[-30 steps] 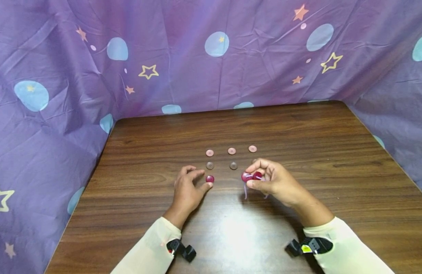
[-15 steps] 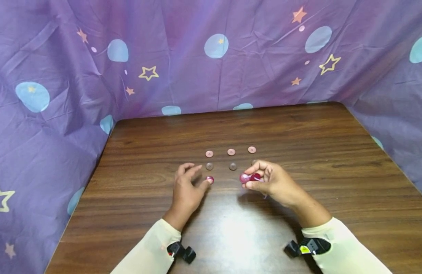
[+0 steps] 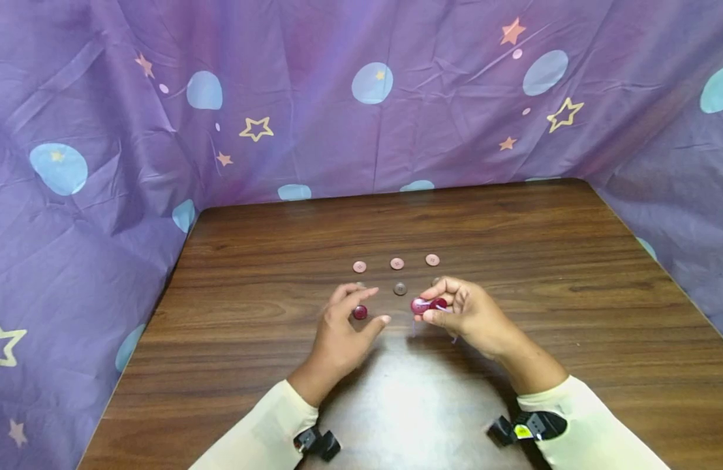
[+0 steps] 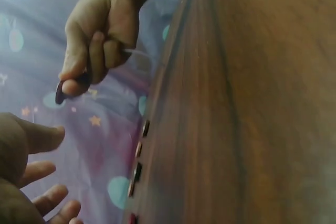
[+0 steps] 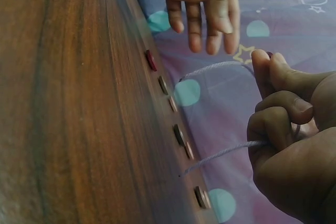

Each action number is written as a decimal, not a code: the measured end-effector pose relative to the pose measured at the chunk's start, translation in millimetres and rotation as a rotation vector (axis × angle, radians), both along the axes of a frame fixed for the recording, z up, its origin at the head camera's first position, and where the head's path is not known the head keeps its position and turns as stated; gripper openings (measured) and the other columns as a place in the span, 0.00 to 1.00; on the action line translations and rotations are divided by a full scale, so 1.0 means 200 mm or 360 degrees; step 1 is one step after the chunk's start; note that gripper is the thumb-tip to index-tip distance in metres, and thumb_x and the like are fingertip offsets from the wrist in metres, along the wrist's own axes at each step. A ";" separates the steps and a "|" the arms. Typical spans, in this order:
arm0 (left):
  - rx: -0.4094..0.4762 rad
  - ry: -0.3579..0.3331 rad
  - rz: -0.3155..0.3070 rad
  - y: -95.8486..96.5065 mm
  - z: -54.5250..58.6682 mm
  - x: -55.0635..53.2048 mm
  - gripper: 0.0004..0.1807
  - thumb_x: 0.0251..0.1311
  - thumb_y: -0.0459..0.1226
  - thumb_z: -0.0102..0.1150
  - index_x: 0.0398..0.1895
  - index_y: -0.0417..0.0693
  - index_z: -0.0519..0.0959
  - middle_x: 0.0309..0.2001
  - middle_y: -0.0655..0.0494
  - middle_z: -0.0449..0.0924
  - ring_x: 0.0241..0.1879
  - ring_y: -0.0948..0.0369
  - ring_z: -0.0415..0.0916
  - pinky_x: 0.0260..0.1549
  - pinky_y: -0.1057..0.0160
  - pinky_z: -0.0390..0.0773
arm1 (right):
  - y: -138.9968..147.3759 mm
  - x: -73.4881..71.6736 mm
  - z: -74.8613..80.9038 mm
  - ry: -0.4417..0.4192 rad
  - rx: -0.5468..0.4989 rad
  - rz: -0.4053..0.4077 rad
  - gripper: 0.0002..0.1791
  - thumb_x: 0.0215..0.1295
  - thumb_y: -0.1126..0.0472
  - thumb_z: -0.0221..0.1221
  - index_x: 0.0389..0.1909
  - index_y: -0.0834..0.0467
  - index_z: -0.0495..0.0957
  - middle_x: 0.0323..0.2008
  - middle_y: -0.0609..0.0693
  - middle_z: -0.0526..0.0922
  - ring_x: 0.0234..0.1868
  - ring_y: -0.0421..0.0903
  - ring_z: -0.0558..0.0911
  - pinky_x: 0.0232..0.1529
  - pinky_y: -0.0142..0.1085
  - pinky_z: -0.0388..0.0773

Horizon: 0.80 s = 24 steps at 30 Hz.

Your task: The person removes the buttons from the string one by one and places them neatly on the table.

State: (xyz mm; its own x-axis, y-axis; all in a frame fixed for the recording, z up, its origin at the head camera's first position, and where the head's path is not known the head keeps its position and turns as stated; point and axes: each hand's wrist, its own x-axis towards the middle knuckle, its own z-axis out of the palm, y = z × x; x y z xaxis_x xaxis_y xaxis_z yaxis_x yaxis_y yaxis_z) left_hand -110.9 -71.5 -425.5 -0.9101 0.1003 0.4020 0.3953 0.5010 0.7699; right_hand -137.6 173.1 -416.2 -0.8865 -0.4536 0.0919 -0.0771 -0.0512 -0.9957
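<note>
Above the table, my right hand (image 3: 473, 320) pinches two crimson buttons (image 3: 419, 306) strung on a pale purple cord (image 5: 218, 153), between thumb and forefinger. Both cord ends dangle below the hand, and its other fingers are curled in the right wrist view. My left hand (image 3: 345, 329) hovers to the left, fingers and thumb spread and holding nothing. A loose crimson button (image 3: 359, 313) lies on the table just behind it, seen between the thumb and forefinger in the head view. In the left wrist view, a gap separates the left fingertips from the held buttons.
Three pink buttons (image 3: 397, 264) lie in a row farther back on the wooden table (image 3: 250, 391). A row of brown buttons (image 3: 400, 288) sits nearer, two of them partly hidden by the hands. A purple patterned cloth (image 3: 320, 130) hangs behind and at both sides.
My left hand has let the loose crimson button be and moved right, toward the right hand; earlier its thumb touched that button. The right hand stays nearly in place, still holding the strung buttons.
</note>
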 end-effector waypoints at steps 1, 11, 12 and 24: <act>0.0013 -0.0017 -0.0033 0.01 0.01 0.00 0.25 0.49 0.39 0.76 0.53 0.51 0.83 0.52 0.50 0.78 0.52 0.53 0.78 0.54 0.53 0.78 | 0.00 0.00 0.00 -0.0001 0.0000 -0.0006 0.13 0.60 0.74 0.63 0.45 0.69 0.74 0.37 0.47 0.88 0.37 0.44 0.89 0.13 0.28 0.67; 0.0099 -0.0113 -0.0199 0.10 0.08 -0.02 0.22 0.49 0.40 0.76 0.51 0.53 0.84 0.50 0.56 0.80 0.52 0.56 0.78 0.46 0.48 0.80 | 0.00 0.00 0.01 -0.0001 0.0084 -0.0062 0.15 0.59 0.72 0.63 0.47 0.72 0.74 0.34 0.47 0.88 0.21 0.34 0.78 0.12 0.33 0.65; 0.0095 -0.0105 -0.0217 0.11 0.08 -0.02 0.23 0.49 0.39 0.76 0.51 0.53 0.84 0.50 0.55 0.81 0.52 0.57 0.77 0.47 0.48 0.80 | 0.00 0.00 0.01 -0.0003 0.0105 -0.0078 0.15 0.59 0.72 0.64 0.47 0.72 0.75 0.34 0.46 0.88 0.19 0.34 0.76 0.12 0.32 0.66; 0.0089 -0.0137 -0.0281 0.18 0.11 -0.04 0.22 0.48 0.39 0.76 0.49 0.47 0.84 0.51 0.54 0.80 0.52 0.58 0.77 0.48 0.51 0.80 | 0.00 0.00 0.01 0.0016 0.0072 -0.0089 0.13 0.59 0.72 0.64 0.45 0.68 0.79 0.36 0.46 0.88 0.22 0.35 0.77 0.17 0.27 0.73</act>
